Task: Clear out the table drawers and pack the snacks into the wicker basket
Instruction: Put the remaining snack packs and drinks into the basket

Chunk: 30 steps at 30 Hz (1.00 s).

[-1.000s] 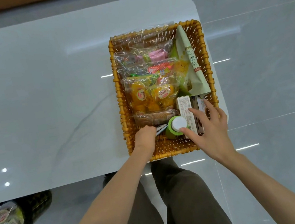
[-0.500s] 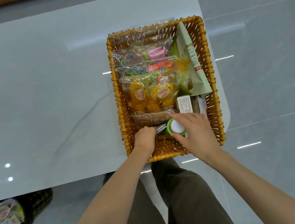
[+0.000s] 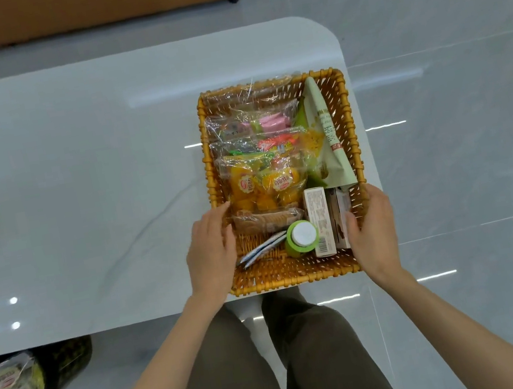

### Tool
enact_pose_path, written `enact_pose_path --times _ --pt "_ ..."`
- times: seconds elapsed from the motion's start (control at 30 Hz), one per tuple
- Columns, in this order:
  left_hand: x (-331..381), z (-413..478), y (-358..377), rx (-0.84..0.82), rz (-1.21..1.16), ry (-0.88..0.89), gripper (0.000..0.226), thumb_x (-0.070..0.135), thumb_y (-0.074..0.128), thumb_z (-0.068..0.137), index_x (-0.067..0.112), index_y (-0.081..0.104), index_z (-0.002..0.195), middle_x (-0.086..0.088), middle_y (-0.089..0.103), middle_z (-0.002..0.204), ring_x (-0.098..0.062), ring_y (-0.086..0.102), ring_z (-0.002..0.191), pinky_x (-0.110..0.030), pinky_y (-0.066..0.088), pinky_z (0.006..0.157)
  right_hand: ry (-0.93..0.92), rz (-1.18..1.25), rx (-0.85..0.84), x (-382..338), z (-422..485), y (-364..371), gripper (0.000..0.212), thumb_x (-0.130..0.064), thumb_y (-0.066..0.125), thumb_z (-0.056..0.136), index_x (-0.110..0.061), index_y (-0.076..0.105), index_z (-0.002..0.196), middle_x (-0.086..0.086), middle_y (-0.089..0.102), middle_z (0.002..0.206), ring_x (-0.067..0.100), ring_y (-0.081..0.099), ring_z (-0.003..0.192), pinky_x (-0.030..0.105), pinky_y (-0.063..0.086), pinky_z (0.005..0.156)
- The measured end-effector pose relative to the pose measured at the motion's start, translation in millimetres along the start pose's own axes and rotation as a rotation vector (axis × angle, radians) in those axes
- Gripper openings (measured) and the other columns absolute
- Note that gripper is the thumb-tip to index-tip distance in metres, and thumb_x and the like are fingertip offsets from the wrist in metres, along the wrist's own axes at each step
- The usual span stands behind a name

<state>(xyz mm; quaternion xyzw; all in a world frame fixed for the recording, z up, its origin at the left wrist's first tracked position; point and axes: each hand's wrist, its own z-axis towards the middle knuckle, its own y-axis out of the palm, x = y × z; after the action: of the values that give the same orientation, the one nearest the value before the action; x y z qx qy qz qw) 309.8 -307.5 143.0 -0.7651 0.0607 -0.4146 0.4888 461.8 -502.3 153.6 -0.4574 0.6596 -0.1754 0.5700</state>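
Head view, snack-filled wicker basket (image 3: 297,279) between the hands, left hand (image 3: 212,253) and right hand (image 3: 372,228) gripping its side walls

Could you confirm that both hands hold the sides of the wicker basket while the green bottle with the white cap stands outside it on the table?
Not quite. The head view shows the green bottle inside the wicker basket, at its near end beside a white box, not on the table. The left hand and right hand do hold the basket's sides.
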Motion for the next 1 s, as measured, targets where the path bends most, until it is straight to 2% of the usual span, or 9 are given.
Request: enact_pose_path --times 0.07,0.13,0.2,0.3,0.4,0.6,0.83,0.93,1.0 --pt "-6.1 7.3 -3.3 -0.012 -0.078 -0.126 0.050 0.031 0.048 0.099 0.027 0.031 0.146 0.001 0.040 0.146 -0.015 0.038 0.132 -0.029 0.039 0.100 0.125 0.034 -0.039 4.5 9.2 2.0 0.048 -0.022 0.048 0.098 -0.017 0.032 0.143 0.005 0.040 0.144 0.022 0.041 0.131 0.040 0.038 0.106" --pt "-9.7 16.1 -2.0 -0.158 -0.164 -0.251 0.061 0.037 0.048 0.098 0.027 0.018 0.151 -0.001 0.035 0.152 -0.019 0.036 0.137 -0.035 0.035 0.108 0.212 0.012 -0.094 8.7 17.8 6.1 0.052 -0.020 0.047 0.099 -0.013 0.029 0.147 0.008 0.041 0.146 0.027 0.042 0.133 0.045 0.039 0.108" --pt "-12.6 20.5 2.5 -0.265 -0.213 -0.282 0.060 0.037 0.042 0.100 0.028 0.013 0.152 -0.001 0.040 0.150 -0.022 0.045 0.132 -0.037 0.041 0.104 0.231 -0.021 -0.104 14.6 25.2 9.2 0.042 -0.021 0.044 0.100 -0.010 0.040 0.140 0.010 0.053 0.135 0.030 0.053 0.122 0.044 0.045 0.102" --pt "-19.8 24.5 6.5 -0.258 -0.208 -0.264 0.053 0.028 0.039 0.103 0.029 0.019 0.152 0.001 0.044 0.147 -0.022 0.048 0.129 -0.037 0.044 0.101 0.227 -0.053 -0.097 20.1 33.6 7.5 0.026 -0.020 0.043 0.101 -0.012 0.055 0.123 0.009 0.066 0.111 0.030 0.064 0.100 0.042 0.052 0.089" --pt "-28.4 32.7 7.9 -0.259 -0.311 -0.348 0.052 0.023 0.046 0.101 0.030 0.028 0.149 -0.001 0.045 0.146 -0.024 0.045 0.132 -0.047 0.048 0.099 0.220 -0.064 -0.096 23.6 40.9 5.3 0.020 -0.019 0.047 0.099 -0.013 0.060 0.112 0.009 0.069 0.103 0.028 0.065 0.092 0.043 0.055 0.084" --pt "-18.4 45.8 15.4 -0.239 -0.404 -0.404 0.053 0.020 0.050 0.099 0.028 0.032 0.148 -0.004 0.047 0.145 -0.025 0.045 0.132 -0.052 0.050 0.095 0.212 -0.057 -0.083 19.9 61.8 -3.0 0.021 -0.014 0.044 0.099 -0.013 0.059 0.114 0.009 0.068 0.105 0.030 0.063 0.096 0.039 0.052 0.083" --pt "14.0 85.3 27.4 -0.214 -0.343 -0.379 0.053 0.013 0.046 0.100 0.026 0.030 0.149 -0.004 0.044 0.147 -0.023 0.043 0.135 -0.045 0.044 0.104 0.230 -0.005 -0.033 -5.5 108.5 -29.9 0.033 -0.014 0.038 0.101 -0.012 0.059 0.127 0.011 0.064 0.120 0.031 0.058 0.108 0.032 0.043 0.083" --pt "21.2 88.5 22.2 -0.286 -0.327 -0.376 0.055 0.016 0.042 0.102 0.027 0.023 0.151 -0.003 0.040 0.150 -0.023 0.039 0.137 -0.039 0.039 0.108 0.133 -0.027 -0.039 -28.3 113.2 -36.1 0.037 -0.014 0.045 0.097 -0.012 0.054 0.133 0.011 0.057 0.131 0.030 0.056 0.116 0.041 0.048 0.094" --pt "26.3 86.3 13.3 -0.352 -0.362 -0.386 0.055 0.022 0.040 0.103 0.030 0.017 0.153 0.000 0.036 0.152 -0.022 0.035 0.139 -0.035 0.038 0.105 0.075 -0.008 -0.059 -51.0 107.3 -36.0 0.040 -0.011 0.046 0.095 -0.013 0.051 0.135 0.010 0.055 0.134 0.028 0.057 0.114 0.044 0.049 0.095"
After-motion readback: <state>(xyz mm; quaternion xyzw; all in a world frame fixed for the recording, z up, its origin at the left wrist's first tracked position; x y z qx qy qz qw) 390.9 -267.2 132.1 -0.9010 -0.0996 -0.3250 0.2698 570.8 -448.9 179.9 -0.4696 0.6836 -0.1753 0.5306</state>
